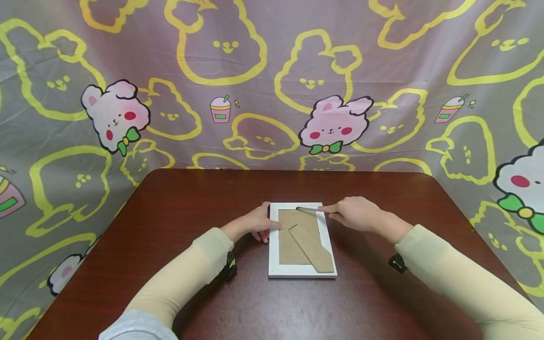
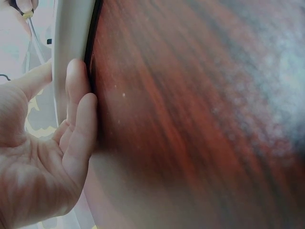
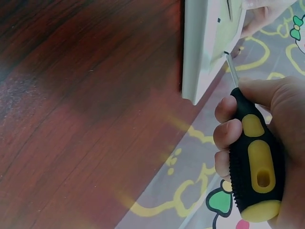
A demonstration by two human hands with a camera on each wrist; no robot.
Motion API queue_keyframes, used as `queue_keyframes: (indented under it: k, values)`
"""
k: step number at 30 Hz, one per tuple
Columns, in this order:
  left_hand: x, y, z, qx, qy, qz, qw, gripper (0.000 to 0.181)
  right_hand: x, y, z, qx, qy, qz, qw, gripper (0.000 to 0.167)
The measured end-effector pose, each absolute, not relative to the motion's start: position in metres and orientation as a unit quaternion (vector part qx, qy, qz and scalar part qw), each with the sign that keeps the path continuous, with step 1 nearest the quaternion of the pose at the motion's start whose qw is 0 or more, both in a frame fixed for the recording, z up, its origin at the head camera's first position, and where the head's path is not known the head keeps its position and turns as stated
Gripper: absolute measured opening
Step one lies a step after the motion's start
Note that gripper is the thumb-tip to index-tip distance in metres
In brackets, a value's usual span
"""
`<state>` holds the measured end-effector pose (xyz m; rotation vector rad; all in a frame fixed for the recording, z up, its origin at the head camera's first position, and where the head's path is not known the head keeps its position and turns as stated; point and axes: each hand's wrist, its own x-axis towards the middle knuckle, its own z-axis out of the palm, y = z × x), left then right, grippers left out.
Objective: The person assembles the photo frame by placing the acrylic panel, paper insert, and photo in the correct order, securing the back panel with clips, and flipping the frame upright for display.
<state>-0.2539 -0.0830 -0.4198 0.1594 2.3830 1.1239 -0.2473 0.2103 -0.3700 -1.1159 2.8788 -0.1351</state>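
Observation:
A white picture frame (image 1: pixel 274 250) lies face down on the table, its brown backing board (image 1: pixel 293 248) and slanted easel leg (image 1: pixel 314 250) showing. My left hand (image 1: pixel 258 221) grips the frame's left side, thumb on top near the board's edge and fingers along the outer side. In my right hand (image 1: pixel 359 213) is a screwdriver, its black and yellow handle (image 3: pixel 259 157) wrapped by the fingers. The metal shaft (image 1: pixel 310 209) reaches over the frame's top right part. Its tip is at the board's upper edge, by a small dark tab; whether it touches the tab I cannot tell.
The dark reddish-brown table (image 1: pixel 204 189) carries the frame near its middle. Behind and at both sides hangs a patterned curtain (image 1: pixel 263 108) with cartoon animals. Black devices (image 1: pixel 229 267) are strapped at the wrists.

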Motion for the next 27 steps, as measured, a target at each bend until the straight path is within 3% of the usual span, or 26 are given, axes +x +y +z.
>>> queue_keyframes:
  k: [8,27]
  values:
    - [-0.2538,-0.083,-0.4203,0.056,0.874,0.412,0.251,0.094,-0.2477,0.2071,-0.3662,-0.357,0.931,-0.055,0.043,0.039]
    - [-0.2524,-0.0806,-0.4172,0.031,0.867,0.427,0.255,0.092,-0.241,0.2005,-0.372,-0.359,0.931,-0.063,0.03,0.037]
